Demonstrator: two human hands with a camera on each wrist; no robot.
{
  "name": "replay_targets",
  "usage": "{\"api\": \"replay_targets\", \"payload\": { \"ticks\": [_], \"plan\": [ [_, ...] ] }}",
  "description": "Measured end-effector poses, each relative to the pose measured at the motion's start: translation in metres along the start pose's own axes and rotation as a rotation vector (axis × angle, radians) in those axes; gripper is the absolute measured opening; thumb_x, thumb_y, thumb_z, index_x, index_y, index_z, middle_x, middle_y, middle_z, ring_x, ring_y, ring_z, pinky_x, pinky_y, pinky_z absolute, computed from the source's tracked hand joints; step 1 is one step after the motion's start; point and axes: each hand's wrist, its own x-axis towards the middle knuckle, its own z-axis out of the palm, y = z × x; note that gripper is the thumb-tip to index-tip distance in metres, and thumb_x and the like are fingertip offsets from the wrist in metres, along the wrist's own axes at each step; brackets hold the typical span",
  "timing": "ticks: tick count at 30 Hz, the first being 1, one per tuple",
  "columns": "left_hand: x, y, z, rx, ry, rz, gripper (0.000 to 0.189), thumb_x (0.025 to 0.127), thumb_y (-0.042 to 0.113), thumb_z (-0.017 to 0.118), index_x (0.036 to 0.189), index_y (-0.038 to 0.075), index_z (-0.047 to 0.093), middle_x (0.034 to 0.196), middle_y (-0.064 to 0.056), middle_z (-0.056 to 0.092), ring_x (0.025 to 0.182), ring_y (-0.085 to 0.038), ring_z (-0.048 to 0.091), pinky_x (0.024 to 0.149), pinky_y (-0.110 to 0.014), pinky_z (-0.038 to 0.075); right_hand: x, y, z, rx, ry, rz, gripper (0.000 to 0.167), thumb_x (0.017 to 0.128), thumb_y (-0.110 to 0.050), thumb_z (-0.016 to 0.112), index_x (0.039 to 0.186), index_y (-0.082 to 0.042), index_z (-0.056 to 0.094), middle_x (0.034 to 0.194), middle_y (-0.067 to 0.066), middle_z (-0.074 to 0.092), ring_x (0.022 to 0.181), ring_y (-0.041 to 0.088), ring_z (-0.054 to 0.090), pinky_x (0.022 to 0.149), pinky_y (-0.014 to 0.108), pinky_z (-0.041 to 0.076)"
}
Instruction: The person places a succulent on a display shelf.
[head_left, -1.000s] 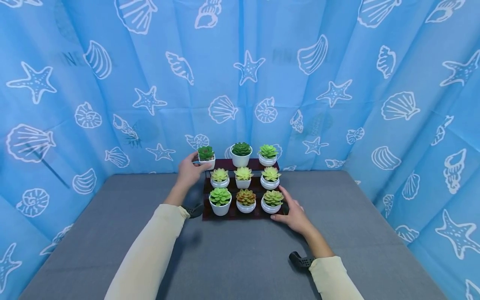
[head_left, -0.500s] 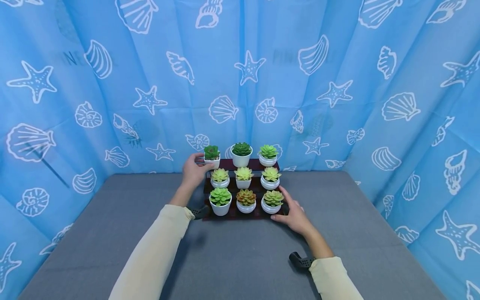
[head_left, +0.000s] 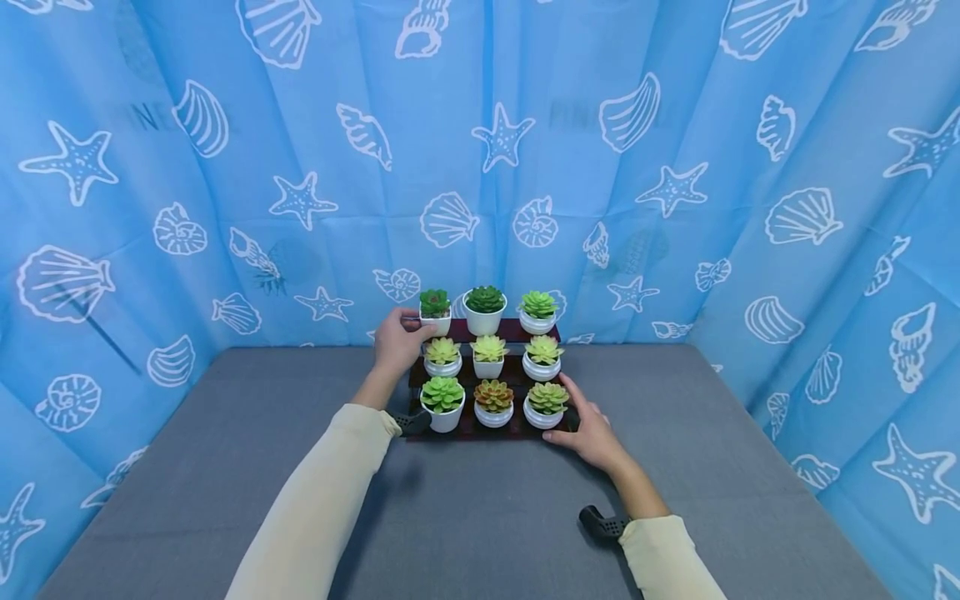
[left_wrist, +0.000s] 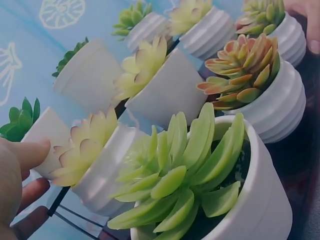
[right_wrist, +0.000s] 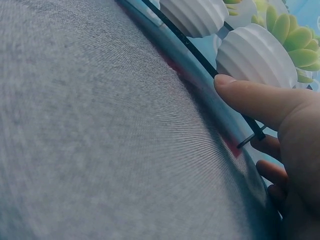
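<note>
At the back left of a dark three-tier plant stand [head_left: 517,432], my left hand [head_left: 397,342] pinches a small white pot with a dark green succulent [head_left: 435,321]. In the left wrist view, the thumb lies against that pot [left_wrist: 47,132], beside a pale yellow succulent [left_wrist: 87,145]. The pot stands at the left end of the top tier; whether it touches the board I cannot tell. My right hand [head_left: 597,435] grips the stand's right end. Its thumb [right_wrist: 245,95] presses the bottom tier's front edge, and the other fingers curl at the side, partly hidden.
Several potted succulents fill the tiers, including a reddish-brown one [head_left: 492,397] and a bright green one [head_left: 442,395] in front. Under the stand spreads a grey cloth-covered table [head_left: 480,517]. A blue shell-patterned curtain [head_left: 495,192] hangs close behind and along both sides.
My left hand has moved right with the dark green succulent's pot, from beyond the top tier's left end to over that end. The right hand has stayed in place.
</note>
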Motion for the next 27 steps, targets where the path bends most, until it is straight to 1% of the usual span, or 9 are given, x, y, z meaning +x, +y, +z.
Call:
{"api": "replay_targets", "payload": {
  "ticks": [3, 7, 9, 15, 17, 19, 23, 25, 27],
  "plan": [
    [-0.001, 0.0, 0.0, 0.034, 0.004, 0.017, 0.041, 0.089, 0.028, 0.073, 0.121, 0.007, 0.06, 0.111, -0.013, 0.066, 0.101, -0.029, 0.062, 0.084, -0.043, 0.049, -0.001, -0.002, 0.0, -0.001, -0.005, 0.004, 0.102, 0.077, -0.026, 0.083, 0.156, -0.02, 0.019, 0.143, 0.025, 0.044, 0.129, 0.047, 0.036, 0.103, 0.066, 0.018],
    [-0.001, -0.002, -0.002, 0.036, -0.015, 0.04, 0.037, 0.089, 0.029, 0.073, 0.118, 0.008, 0.063, 0.109, -0.011, 0.068, 0.101, -0.028, 0.063, 0.083, -0.044, 0.049, -0.001, -0.002, 0.0, 0.003, -0.007, 0.004, 0.101, 0.078, -0.026, 0.083, 0.156, -0.021, 0.018, 0.143, 0.025, 0.044, 0.129, 0.047, 0.036, 0.103, 0.066, 0.018],
    [-0.001, -0.003, -0.002, 0.026, -0.032, 0.055, 0.036, 0.09, 0.029, 0.072, 0.118, 0.008, 0.063, 0.109, -0.01, 0.068, 0.102, -0.028, 0.062, 0.085, -0.044, 0.049, 0.0, -0.001, -0.001, 0.006, -0.008, 0.009, 0.101, 0.078, -0.026, 0.083, 0.156, -0.022, 0.018, 0.144, 0.024, 0.043, 0.129, 0.046, 0.035, 0.103, 0.065, 0.018],
    [-0.005, -0.011, -0.004, -0.037, -0.083, 0.109, 0.036, 0.092, 0.025, 0.069, 0.122, 0.006, 0.063, 0.116, -0.012, 0.065, 0.115, -0.028, 0.056, 0.099, -0.045, 0.043, -0.001, 0.003, -0.006, 0.018, -0.024, 0.017, 0.102, 0.079, -0.027, 0.082, 0.157, -0.021, 0.016, 0.145, 0.026, 0.042, 0.131, 0.046, 0.034, 0.103, 0.067, 0.017],
    [-0.006, -0.015, -0.006, -0.06, -0.089, 0.126, 0.038, 0.092, 0.024, 0.069, 0.125, 0.006, 0.062, 0.12, -0.013, 0.063, 0.118, -0.031, 0.054, 0.098, -0.047, 0.043, -0.002, 0.003, -0.007, 0.037, -0.036, 0.019, 0.102, 0.08, -0.027, 0.081, 0.157, -0.022, 0.015, 0.146, 0.026, 0.04, 0.132, 0.046, 0.032, 0.104, 0.068, 0.015],
    [-0.007, -0.02, -0.01, -0.064, -0.085, 0.152, 0.04, 0.093, 0.024, 0.069, 0.126, 0.005, 0.061, 0.122, -0.014, 0.062, 0.12, -0.033, 0.053, 0.097, -0.048, 0.044, -0.001, 0.003, -0.009, 0.065, -0.052, 0.015, 0.102, 0.081, -0.026, 0.081, 0.157, -0.022, 0.014, 0.148, 0.026, 0.036, 0.134, 0.046, 0.031, 0.104, 0.069, 0.015],
    [-0.012, -0.033, -0.019, -0.065, -0.079, 0.189, 0.04, 0.093, 0.023, 0.068, 0.127, 0.004, 0.061, 0.123, -0.014, 0.062, 0.116, -0.033, 0.054, 0.096, -0.047, 0.045, -0.002, 0.004, -0.015, 0.191, -0.101, -0.009, 0.1, 0.083, -0.016, 0.078, 0.158, -0.016, 0.011, 0.153, 0.028, 0.025, 0.138, 0.046, 0.025, 0.107, 0.068, 0.016],
    [-0.016, -0.041, -0.025, -0.053, -0.077, 0.203, 0.039, 0.093, 0.022, 0.068, 0.127, 0.003, 0.061, 0.123, -0.015, 0.062, 0.115, -0.032, 0.055, 0.096, -0.047, 0.045, -0.003, 0.006, -0.019, 0.265, -0.125, -0.015, 0.096, 0.085, -0.011, 0.075, 0.157, -0.012, 0.011, 0.153, 0.029, 0.023, 0.139, 0.046, 0.023, 0.108, 0.066, 0.017],
    [-0.021, -0.05, -0.032, -0.034, -0.079, 0.205, 0.039, 0.093, 0.022, 0.068, 0.127, 0.005, 0.061, 0.122, -0.015, 0.063, 0.114, -0.031, 0.056, 0.096, -0.048, 0.045, -0.007, 0.007, -0.024, 0.34, -0.15, -0.008, 0.089, 0.088, -0.008, 0.071, 0.156, -0.009, 0.014, 0.152, 0.03, 0.026, 0.139, 0.045, 0.023, 0.109, 0.063, 0.019]
  ]
}}
